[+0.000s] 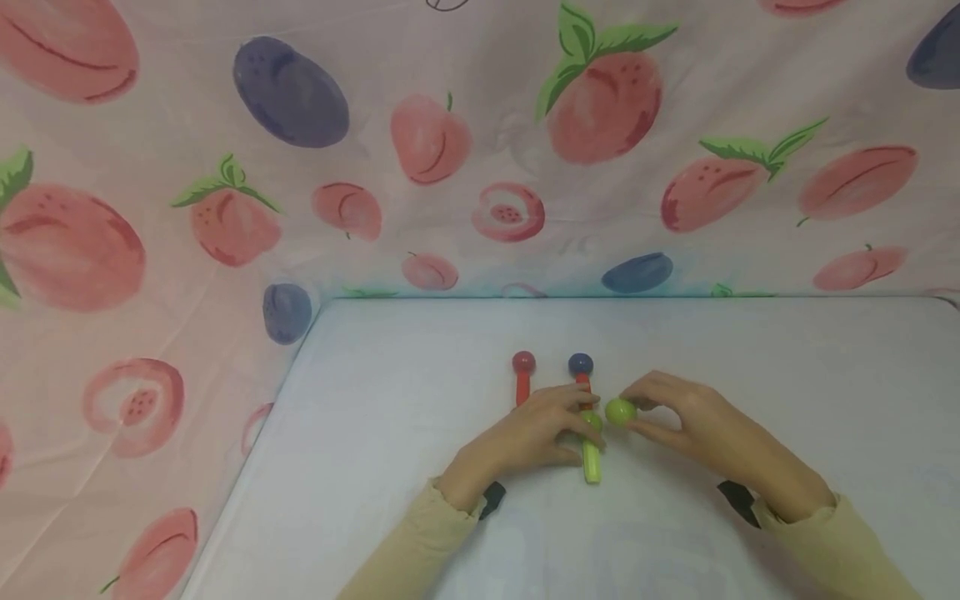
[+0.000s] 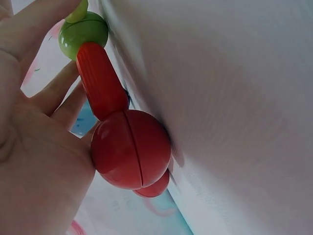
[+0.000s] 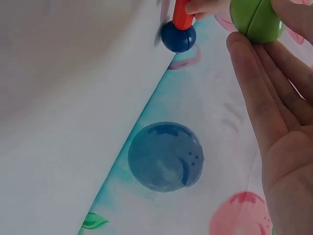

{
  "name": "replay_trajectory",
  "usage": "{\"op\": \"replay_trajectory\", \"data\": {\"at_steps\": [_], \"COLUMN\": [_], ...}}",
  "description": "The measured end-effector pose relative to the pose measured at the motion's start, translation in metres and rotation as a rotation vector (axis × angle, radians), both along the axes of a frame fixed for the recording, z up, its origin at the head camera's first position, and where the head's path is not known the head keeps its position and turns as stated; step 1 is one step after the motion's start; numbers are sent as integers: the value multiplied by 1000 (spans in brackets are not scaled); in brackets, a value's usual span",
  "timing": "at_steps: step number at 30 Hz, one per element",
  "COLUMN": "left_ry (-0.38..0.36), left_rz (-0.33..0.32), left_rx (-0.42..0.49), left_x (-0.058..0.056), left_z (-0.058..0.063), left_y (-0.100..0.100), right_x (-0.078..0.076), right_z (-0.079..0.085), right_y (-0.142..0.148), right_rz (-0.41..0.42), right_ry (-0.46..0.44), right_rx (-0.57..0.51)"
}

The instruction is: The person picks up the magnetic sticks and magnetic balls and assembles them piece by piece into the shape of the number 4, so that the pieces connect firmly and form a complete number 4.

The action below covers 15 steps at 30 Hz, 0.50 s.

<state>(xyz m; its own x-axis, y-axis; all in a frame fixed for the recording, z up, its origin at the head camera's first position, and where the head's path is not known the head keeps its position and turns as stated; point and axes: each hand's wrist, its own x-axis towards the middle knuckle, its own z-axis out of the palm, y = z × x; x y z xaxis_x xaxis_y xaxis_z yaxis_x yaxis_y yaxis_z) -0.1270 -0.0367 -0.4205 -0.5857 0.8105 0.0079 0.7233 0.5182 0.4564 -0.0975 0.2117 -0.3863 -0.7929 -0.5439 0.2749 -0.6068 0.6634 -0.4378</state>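
Observation:
My right hand pinches a loose green ball between thumb and fingertips, just right of the toy pieces. My left hand reaches over a joined set of balls and rods, its fingers curled about another green ball. From that ball a yellow-green rod points toward me. An orange-red rod runs from it to a red ball beside the left palm, hidden from above. Another short red rod ends in a blue ball.
A second red ball on a red rod lies left of the blue one. Everything rests on a white tabletop. Behind and to the left hangs a fruit-print cloth, meeting the table's far edge.

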Motion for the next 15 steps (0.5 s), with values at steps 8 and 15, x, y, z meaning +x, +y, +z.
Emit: {"op": "replay_trajectory", "data": {"at_steps": [8,15], "left_ry": [48,59], "left_rz": [-1,7], "left_rx": [-20,-27], "left_x": [2,3], "left_z": [1,1], "left_y": [3,3], "right_x": [5,11], "right_z": [-5,-5], "right_y": [0,-2], "right_rz": [10,27], "right_ry": [-45,-110], "right_rx": [13,15]}}
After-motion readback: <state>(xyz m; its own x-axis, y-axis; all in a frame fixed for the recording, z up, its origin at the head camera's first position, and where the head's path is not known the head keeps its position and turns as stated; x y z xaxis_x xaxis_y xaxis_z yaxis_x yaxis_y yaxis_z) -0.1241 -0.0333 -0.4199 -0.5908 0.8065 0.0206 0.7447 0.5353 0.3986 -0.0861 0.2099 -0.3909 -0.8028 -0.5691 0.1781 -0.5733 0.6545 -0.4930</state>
